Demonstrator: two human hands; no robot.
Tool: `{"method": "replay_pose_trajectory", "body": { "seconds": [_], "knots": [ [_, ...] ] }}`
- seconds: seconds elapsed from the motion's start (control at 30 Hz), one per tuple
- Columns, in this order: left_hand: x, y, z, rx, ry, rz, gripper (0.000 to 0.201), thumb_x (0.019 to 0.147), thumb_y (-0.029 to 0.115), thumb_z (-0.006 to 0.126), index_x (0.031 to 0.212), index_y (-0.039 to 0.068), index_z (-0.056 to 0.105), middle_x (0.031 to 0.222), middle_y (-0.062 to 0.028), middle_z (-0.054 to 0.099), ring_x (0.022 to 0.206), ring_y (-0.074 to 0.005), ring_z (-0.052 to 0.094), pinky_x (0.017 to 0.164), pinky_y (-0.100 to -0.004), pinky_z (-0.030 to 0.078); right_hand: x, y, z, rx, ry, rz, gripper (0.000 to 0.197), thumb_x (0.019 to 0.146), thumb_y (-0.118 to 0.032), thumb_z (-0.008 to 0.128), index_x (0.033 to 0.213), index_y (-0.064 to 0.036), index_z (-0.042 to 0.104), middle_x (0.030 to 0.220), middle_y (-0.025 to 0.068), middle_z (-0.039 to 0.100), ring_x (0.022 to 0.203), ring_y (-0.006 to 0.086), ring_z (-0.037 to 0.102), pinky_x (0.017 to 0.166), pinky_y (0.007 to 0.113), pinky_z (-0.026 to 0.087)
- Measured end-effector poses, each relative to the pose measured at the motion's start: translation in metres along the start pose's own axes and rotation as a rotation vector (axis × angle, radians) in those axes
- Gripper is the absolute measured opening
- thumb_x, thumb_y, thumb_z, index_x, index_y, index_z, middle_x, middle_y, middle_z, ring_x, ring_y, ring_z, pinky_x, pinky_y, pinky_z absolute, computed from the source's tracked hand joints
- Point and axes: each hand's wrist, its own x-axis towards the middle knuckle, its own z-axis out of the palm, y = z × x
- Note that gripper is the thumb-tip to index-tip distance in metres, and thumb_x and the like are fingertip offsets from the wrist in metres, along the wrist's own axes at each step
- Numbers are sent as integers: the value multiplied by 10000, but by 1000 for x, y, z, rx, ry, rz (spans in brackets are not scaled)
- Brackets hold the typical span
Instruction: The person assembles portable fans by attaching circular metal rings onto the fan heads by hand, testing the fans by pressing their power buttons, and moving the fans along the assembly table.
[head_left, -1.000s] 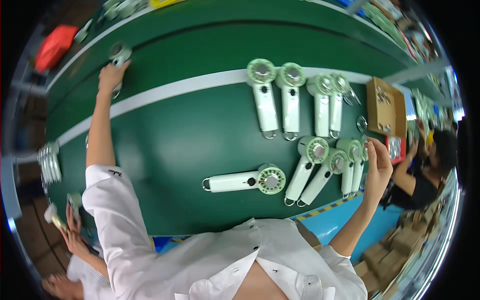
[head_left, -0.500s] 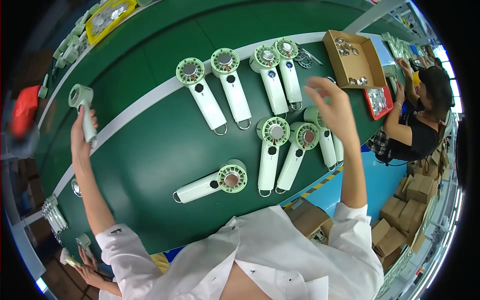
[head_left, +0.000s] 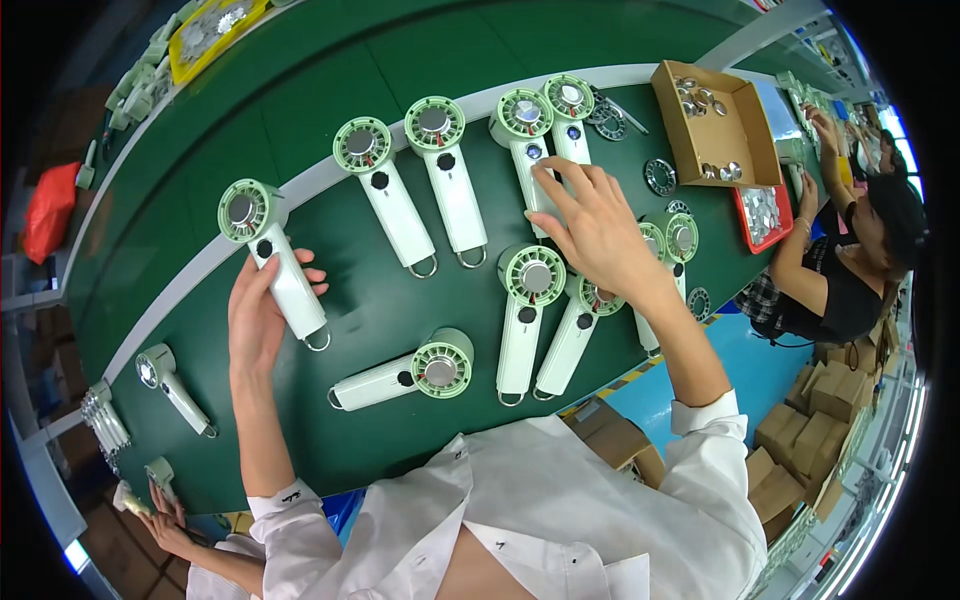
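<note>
On the left, my left hand (head_left: 256,320) is closed round the white handle of a handheld fan (head_left: 297,290), its pale green round head tilted up and left. My right hand (head_left: 602,228) has its fingers apart over the right-hand fans. Its thumb and fingertips are beside the handle of an upper fan (head_left: 524,112); contact cannot be made out. Two more fans (head_left: 407,222) (head_left: 461,200) lie left of it. Below the hand are a fan (head_left: 516,345) and another fan (head_left: 566,345), partly covered. One fan (head_left: 378,384) lies sideways near me.
A cardboard box (head_left: 735,130) with metal discs stands at the back right, beside a red tray (head_left: 781,228). Loose black rings (head_left: 659,177) lie nearby. Another fan (head_left: 183,402) rests at the left. A co-worker (head_left: 850,240) sits at the right; another person's hands (head_left: 172,525) are at lower left.
My left hand has brought its fan right and nearer over the green table. My right hand has moved left and down over the fans. A fan now lies at the far left.
</note>
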Motion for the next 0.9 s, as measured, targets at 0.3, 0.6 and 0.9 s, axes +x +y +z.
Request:
{"method": "replay_pose_trajectory", "body": {
  "seconds": [0.3, 0.6, 0.9],
  "knots": [
    [0, -4, 10, -10, 34, -30, 384, 1032, 181, 503, 1343, -30, 428, 1152, -209, 651, 958, -303, 695, 845, -445, 597, 2, -1, 0, 64, -7, -11, 493, 928, -225, 683, 1342, 9, 552, 1383, 136, 497, 1197, 357, 493, 1039, 454, 397],
    [-3, -9, 9, -7, 75, -17, 379, 1033, 189, 509, 1321, -49, 442, 1155, -217, 649, 945, -300, 697, 830, -446, 602, -1, 3, -1, 117, 65, 73, 567, 942, -300, 684, 1381, 17, 517, 1394, 181, 488, 1239, 375, 477, 1047, 471, 391],
    [-3, -10, -2, 19, 86, -11, 394, 1032, 197, 496, 1329, -55, 444, 1129, -206, 646, 916, -273, 691, 817, -434, 606, -3, 24, 3, -38, 25, 204, 602, 982, -370, 628, 1406, 32, 484, 1403, 227, 469, 1237, 422, 487, 1083, 500, 373]
  ]
}}
